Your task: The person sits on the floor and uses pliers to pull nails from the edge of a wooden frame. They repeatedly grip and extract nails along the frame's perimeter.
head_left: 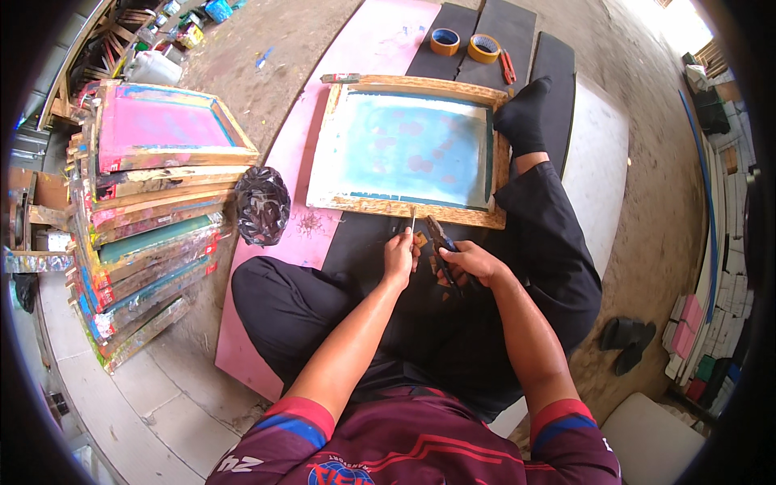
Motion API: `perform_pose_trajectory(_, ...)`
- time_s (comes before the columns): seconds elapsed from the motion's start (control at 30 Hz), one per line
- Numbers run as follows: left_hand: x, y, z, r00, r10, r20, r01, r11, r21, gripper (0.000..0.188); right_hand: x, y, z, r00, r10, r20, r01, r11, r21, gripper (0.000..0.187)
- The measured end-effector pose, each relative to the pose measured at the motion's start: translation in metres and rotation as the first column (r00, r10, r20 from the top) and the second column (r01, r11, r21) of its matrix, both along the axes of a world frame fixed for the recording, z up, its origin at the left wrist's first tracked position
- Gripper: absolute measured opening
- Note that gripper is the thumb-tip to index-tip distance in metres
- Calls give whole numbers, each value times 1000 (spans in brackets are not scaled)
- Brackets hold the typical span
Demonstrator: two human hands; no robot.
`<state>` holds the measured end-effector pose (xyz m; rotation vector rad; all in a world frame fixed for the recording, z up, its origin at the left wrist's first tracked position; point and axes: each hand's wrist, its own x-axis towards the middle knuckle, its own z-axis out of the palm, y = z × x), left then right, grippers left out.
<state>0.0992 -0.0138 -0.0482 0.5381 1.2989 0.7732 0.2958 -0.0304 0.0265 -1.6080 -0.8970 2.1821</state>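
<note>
In front of my crossed legs lies a wooden screen-printing frame [327, 153] with pale blue mesh. My left hand [398, 257] is closed round a screwdriver [413, 217], its thin metal shaft pointing up at the frame's near rail; the handle is mostly hidden in my fingers. Just right of it, my right hand [471, 263] grips dark-handled pliers [439, 233], whose jaws reach toward the same rail. Whether either tip touches the wood I cannot tell. Small brown scraps [422, 240] lie between my hands. My socked foot [524, 115] rests by the frame's right side.
A tall stack of paint-stained frames [158, 174] stands at left, beside a black plastic bag [262, 206]. Beyond the frame lie two tape rolls [444, 41] and a red cutter [508, 66]. Pink board [299, 162] and dark boards are underneath. Black sandals [626, 343] sit at right.
</note>
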Motion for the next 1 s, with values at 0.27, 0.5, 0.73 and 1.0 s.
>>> perform_pose_trajectory(0.27, 0, -2, -4, 1000, 18, -8, -18, 1000, -2, 41, -6, 4, 2, 993, 18, 114, -24, 998, 52, 40)
perform_pose_trajectory(0.5, -11, -6, -2, 996, -82, -31, 83, 996, 37, 42, -8, 14, -2, 931, 168, 323, -236, 955, 182, 41)
perform_pose_trajectory(0.73, -43, -17, 26, 980, -179, -92, 178, 984, -16, 42, -7, 31, -9, 832, 254, 493, -425, 863, 272, 40)
perform_pose_trajectory(1.0, -92, 2, 74, 978, -206, -18, 207, 977, 44, 42, -20, 49, 12, 742, 328, 585, -500, 852, 156, 51)
